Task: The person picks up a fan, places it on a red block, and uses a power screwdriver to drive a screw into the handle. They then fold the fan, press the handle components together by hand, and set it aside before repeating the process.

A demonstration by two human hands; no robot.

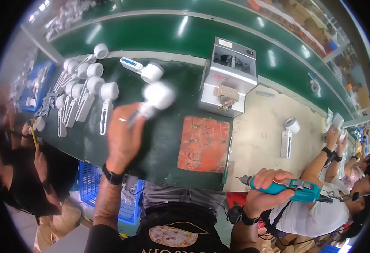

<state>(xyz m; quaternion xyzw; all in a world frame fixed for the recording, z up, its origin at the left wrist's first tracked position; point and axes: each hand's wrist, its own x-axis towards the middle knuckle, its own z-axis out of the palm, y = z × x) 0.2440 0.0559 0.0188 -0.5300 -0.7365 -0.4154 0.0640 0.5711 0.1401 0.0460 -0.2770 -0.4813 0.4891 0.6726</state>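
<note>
My left hand [125, 137] is closed around the handle of a white round-headed device [158, 96], blurred by motion above the green mat. My right hand [264, 195] grips a teal electric screwdriver [305, 191] near the bench's front edge, its bit pointing left. Another such white device [152, 72] lies just beyond the held one, and a single one [106, 105] is just left of my left hand. Farther left, several more [80, 97] lie in a cluster. One white device [287, 141] rests on the pale board to the right.
A silver box-shaped machine [227, 82] stands at the back. In front of it lies a worn red pad [204, 143], with a thin green-handled tool [225, 173] along its right edge. A blue crate [88, 185] sits below the bench. Co-workers flank me; one in white [311, 215] is at right.
</note>
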